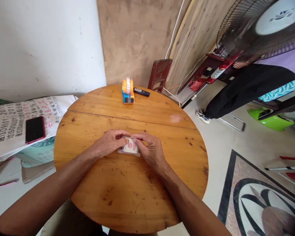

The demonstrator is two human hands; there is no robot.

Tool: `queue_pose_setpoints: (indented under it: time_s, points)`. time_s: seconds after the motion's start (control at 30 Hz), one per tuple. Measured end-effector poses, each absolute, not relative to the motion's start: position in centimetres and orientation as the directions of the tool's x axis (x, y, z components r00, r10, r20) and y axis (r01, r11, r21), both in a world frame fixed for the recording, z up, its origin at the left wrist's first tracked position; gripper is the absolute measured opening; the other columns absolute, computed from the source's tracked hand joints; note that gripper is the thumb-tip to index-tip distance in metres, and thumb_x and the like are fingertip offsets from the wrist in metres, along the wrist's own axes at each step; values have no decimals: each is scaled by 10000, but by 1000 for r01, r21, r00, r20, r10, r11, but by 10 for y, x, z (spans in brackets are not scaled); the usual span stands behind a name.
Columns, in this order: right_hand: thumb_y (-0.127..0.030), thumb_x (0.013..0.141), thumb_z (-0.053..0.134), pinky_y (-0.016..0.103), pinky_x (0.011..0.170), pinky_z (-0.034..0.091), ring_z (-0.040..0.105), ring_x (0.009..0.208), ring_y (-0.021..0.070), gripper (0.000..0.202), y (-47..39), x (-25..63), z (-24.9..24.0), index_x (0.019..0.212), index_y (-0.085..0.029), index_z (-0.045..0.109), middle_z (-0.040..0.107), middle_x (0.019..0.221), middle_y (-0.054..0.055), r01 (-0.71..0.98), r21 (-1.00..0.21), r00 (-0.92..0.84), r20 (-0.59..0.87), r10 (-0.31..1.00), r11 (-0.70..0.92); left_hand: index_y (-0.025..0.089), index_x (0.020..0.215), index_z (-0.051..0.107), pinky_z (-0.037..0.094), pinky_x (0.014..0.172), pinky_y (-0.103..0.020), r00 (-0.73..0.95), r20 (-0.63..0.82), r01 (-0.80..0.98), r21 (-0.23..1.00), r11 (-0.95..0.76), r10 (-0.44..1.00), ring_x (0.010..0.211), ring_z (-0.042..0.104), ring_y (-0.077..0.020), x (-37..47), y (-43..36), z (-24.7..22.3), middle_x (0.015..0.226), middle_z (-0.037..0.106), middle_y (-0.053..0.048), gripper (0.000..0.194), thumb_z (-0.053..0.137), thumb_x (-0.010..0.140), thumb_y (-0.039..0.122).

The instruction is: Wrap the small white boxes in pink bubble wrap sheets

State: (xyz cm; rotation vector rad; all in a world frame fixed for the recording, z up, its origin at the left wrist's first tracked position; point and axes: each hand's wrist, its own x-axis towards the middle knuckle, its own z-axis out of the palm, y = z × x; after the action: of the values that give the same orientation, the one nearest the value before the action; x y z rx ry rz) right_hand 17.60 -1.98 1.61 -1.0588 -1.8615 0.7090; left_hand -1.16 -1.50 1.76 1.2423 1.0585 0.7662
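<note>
Between my two hands, over the middle of the round wooden table [127, 193], is a small white packet [130, 147] with red print and a clear plastic wrapper around it. My left hand [113, 141] pinches its upper left edge, thumb on top. At the upper right edge, the thumb and fingers of my right hand [151, 149] are closed on the wrapper. The undersides of the fingers and the back of the packet are hidden.
Toward the table's far edge stand an orange and blue tape dispenser [127, 93] and a black remote-like object [141, 92]. A phone [35, 129] lies on white printed sacks at left. A fan [263, 29] and a seated person [241, 85] are at right.
</note>
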Motion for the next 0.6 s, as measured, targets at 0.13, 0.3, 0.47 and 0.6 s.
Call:
queue_pose_setpoints:
  time_s: [0.13,0.3,0.47,0.6]
  points:
    - [-212,875,603,313,743,550,703,791,188,180,-19,177,16,898,-255,777,769,890,35,357,-812,-264,387,883,462,158,904,719,419,566,-227,306,-229,94,973,211,924,606,585,-123,-10,-15,21,757,712,-9,245,684,721,316]
    - [-213,884,606,326,757,546,700,805,191,183,-20,178,18,901,-270,779,764,889,40,388,-768,-319,406,856,509,147,849,707,393,542,-223,287,-252,108,967,230,924,550,530,-103,-8,-16,28,658,656,17,227,696,704,322]
    - [-205,885,599,324,774,552,698,851,188,191,-23,178,18,891,-276,776,749,928,49,386,-744,-345,432,833,545,144,847,702,382,538,-228,291,-243,116,969,218,925,542,511,-102,-8,-15,28,646,630,19,251,698,703,350]
    - [-210,896,591,311,787,555,699,865,176,184,-24,179,19,896,-263,767,745,936,52,400,-710,-365,457,811,580,137,857,696,382,538,-229,299,-229,128,972,199,926,538,497,-99,-9,-14,25,631,612,19,270,683,710,363]
